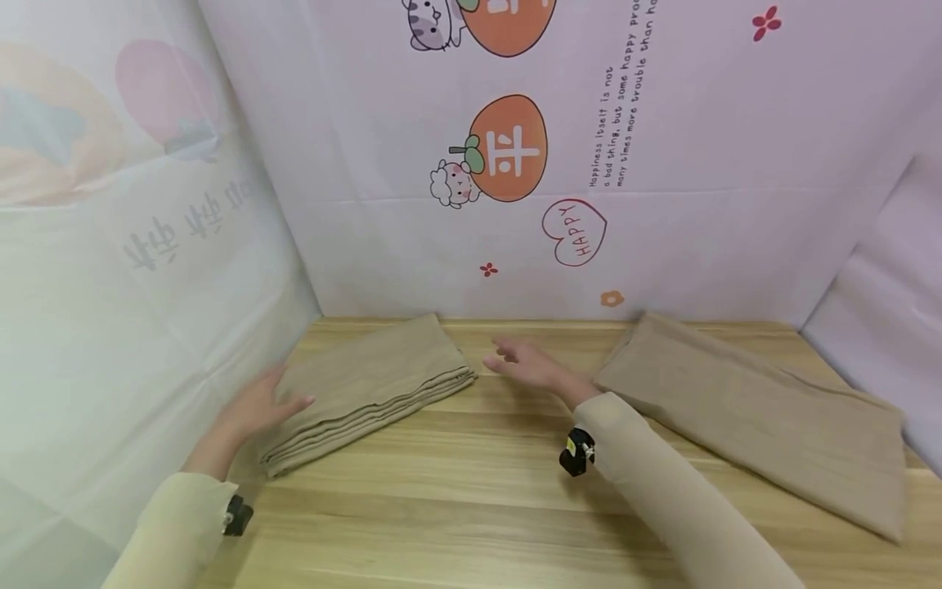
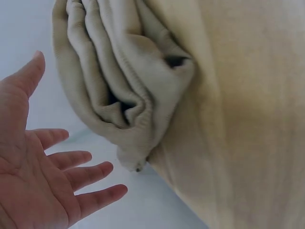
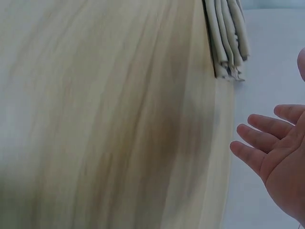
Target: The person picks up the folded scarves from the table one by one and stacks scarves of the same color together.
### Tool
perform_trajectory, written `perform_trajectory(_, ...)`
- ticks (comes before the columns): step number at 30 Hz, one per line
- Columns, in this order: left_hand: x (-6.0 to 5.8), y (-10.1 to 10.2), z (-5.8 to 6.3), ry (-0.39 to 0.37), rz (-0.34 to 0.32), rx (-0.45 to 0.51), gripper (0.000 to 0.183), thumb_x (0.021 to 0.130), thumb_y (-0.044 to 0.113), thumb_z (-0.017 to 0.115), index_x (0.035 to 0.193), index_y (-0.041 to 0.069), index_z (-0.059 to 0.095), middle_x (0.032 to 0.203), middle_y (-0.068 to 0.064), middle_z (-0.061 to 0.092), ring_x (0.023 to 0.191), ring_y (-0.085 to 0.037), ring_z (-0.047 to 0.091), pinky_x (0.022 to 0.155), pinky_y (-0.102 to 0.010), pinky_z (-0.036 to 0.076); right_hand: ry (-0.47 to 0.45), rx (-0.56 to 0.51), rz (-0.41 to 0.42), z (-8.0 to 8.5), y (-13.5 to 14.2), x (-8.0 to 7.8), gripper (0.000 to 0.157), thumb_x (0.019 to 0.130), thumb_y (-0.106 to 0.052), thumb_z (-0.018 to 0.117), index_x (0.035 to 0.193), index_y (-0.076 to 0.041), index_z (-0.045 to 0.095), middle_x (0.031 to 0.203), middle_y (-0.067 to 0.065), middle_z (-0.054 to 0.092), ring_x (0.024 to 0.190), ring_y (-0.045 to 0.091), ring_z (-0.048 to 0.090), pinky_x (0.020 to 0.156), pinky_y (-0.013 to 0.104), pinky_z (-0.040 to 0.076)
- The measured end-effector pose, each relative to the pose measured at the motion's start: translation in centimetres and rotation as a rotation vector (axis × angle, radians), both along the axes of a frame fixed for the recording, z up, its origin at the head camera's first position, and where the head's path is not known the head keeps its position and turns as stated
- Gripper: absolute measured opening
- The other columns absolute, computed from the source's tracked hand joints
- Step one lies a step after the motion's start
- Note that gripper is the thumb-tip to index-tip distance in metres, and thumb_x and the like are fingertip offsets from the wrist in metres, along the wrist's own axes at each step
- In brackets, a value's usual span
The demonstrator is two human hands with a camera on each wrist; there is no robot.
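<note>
A beige cloth (image 1: 375, 368), folded into a stack of several layers, lies at the left of the wooden table. My left hand (image 1: 253, 409) hovers by its left end, fingers spread and nothing held. In the left wrist view the thick rolled folds of the cloth (image 2: 143, 81) show close to the open fingers (image 2: 90, 176). My right hand (image 1: 530, 366) is in the air to the right of that stack, palm empty. The right wrist view shows its fingers (image 3: 267, 133) extended, with the edges of the folded cloth (image 3: 228, 38) some way off.
Another folded beige cloth (image 1: 751, 417) lies slantwise at the table's right, beyond my right forearm. The wooden table (image 1: 441, 515) ends at a white printed back sheet (image 1: 383, 254). Similar sheets hang at the left (image 1: 213, 327) and right (image 1: 898, 311).
</note>
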State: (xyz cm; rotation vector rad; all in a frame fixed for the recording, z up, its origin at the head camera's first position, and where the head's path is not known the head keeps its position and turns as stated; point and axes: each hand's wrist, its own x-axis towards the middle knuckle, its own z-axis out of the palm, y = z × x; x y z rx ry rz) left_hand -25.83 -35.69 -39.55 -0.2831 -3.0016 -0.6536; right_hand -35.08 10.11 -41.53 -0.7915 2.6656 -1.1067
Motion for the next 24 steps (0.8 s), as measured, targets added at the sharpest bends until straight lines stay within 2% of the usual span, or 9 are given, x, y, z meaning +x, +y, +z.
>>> perform_trajectory(6,0.7,-0.4,-0.5,-0.054,0.073,0.036,0.090,0.096,0.045,0.058,0.142,-0.021,0.019,0.141,-0.046,0.022,0.127,-0.062,0.024,0.103,-0.069,0.023,-0.066,-0.052,-0.045,-0.6,-2.2,-0.1,0.067,0.101,-0.041,0.051,0.149,0.002,0.032,0.139,0.024,0.049,0.127,0.036,0.047,0.106,0.046,0.038)
perform_trajectory(10,1.0,-0.6,-0.6,-0.085,0.124,0.047,0.091,0.096,0.045,0.057,0.142,-0.021,0.016,0.139,-0.048,0.021,0.125,-0.064,0.024,0.102,-0.070,0.024,-0.059,-0.065,-0.086,-1.1,-3.3,-0.3,0.068,0.100,-0.043,0.051,0.146,0.005,0.036,0.134,0.024,0.054,0.124,0.036,0.050,0.103,0.046,0.042)
perform_trajectory(17,1.1,-1.4,-1.4,-0.062,0.242,0.092,0.089,0.095,0.043,0.058,0.141,-0.021,0.019,0.135,-0.050,0.026,0.122,-0.064,0.029,0.102,-0.067,0.028,-0.104,-0.121,-0.176,-1.3,-5.0,-0.5,0.063,0.100,-0.039,0.052,0.146,0.002,0.037,0.133,0.021,0.055,0.122,0.035,0.052,0.103,0.046,0.042)
perform_trajectory(24,0.9,-2.3,-1.8,-0.147,0.281,0.160,0.091,0.097,0.043,0.054,0.144,-0.021,0.008,0.140,-0.049,0.015,0.129,-0.063,0.017,0.107,-0.066,0.019,-0.143,-0.180,-0.230,-1.6,-6.1,-1.3,0.061,0.100,-0.037,0.053,0.145,0.002,0.039,0.134,0.021,0.054,0.122,0.033,0.052,0.101,0.045,0.044)
